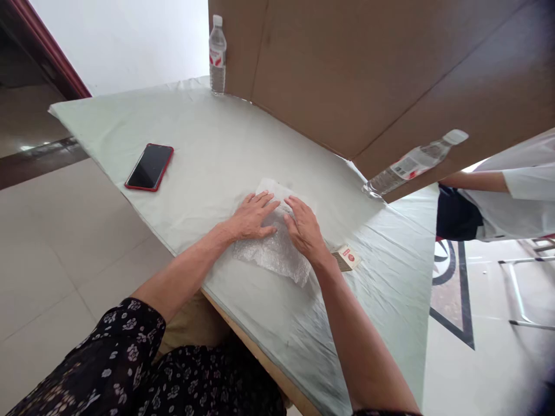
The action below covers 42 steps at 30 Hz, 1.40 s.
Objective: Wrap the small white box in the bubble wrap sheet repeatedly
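A sheet of clear bubble wrap (277, 257) lies on the pale green tablecloth near the table's front edge. My left hand (255, 218) rests on its left side, fingers spread and palm down. On the right side, my right hand (303, 228) is laid over the wrap with its fingers stretched out and its thumb apart. Neither hand grips anything. Just right of my right wrist sits a small matchbox-like box (347, 257) with a red mark, partly hidden by my forearm.
A phone in a red case (150, 167) lies at the left. Two water bottles, one at the back (217, 55) and one at the right (414, 164), stand against a large brown cardboard panel (347, 69). Another person's arm (474, 181) shows beyond the table's right edge.
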{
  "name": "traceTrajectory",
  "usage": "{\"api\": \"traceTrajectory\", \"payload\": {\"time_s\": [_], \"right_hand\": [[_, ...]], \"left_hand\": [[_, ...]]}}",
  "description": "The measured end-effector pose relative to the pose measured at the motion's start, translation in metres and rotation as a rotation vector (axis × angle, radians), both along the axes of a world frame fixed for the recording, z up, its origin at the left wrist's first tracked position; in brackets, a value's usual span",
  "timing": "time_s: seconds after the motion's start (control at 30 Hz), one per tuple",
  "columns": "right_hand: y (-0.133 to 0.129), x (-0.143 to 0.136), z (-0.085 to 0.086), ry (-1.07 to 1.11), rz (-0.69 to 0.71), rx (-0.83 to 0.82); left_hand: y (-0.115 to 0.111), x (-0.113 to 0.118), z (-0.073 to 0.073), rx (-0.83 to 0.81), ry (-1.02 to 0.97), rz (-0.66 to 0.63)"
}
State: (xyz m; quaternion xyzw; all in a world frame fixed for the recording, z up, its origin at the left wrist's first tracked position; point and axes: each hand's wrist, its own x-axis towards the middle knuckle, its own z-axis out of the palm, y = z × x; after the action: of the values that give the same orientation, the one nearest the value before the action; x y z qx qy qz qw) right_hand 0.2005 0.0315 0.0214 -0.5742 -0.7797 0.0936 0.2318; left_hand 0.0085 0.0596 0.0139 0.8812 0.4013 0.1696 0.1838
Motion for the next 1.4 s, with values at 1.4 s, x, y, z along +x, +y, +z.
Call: {"api": "traceTrajectory", "payload": {"time_s": [1.4], "right_hand": [[-0.048, 0.03, 0.04, 0.167, -0.036, 0.01]], "left_hand": [[0.013, -0.009, -0.004, 0.005, 0.099, 0.146]]}}
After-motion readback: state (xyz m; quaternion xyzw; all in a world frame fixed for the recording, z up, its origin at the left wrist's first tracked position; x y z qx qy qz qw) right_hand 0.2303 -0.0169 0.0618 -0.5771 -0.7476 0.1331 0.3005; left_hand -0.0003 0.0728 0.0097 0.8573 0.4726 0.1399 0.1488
